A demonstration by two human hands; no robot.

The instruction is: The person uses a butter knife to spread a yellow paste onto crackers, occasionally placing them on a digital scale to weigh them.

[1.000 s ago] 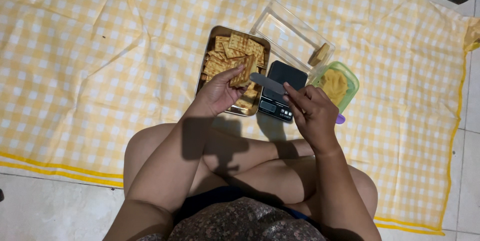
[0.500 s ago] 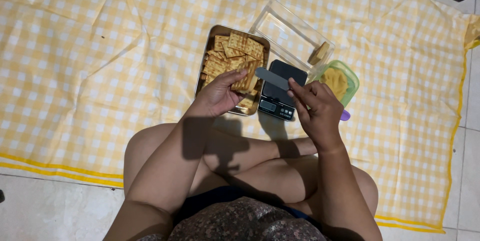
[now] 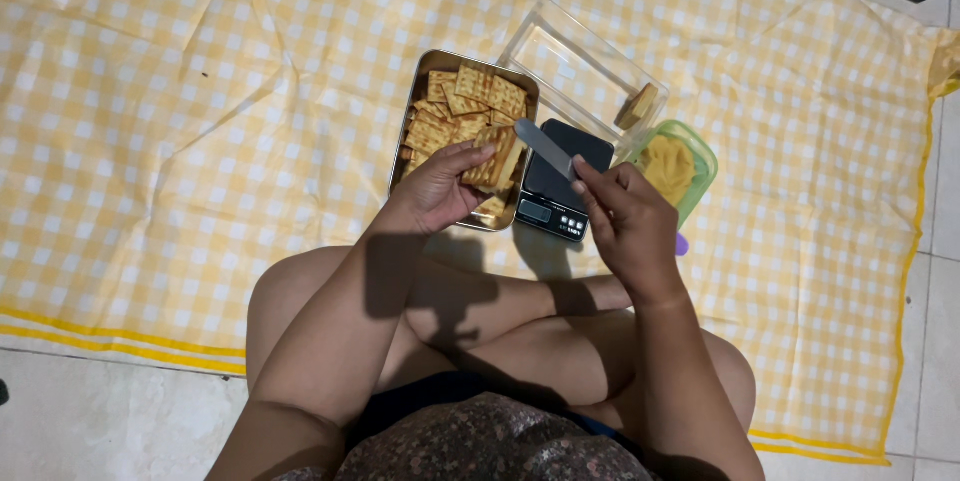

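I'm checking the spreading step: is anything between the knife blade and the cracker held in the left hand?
Nothing visible. The knife in the right hand has its tip right at the cracker held up by the left hand over the metal tray; the digital scale lies below.

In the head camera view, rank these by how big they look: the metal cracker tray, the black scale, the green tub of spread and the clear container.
1. Clear container and metal cracker tray: alike, too close to rank.
2. Black scale, partly hidden by the right hand.
3. Green tub of spread, also partly hidden, so this last ranking is unsure.
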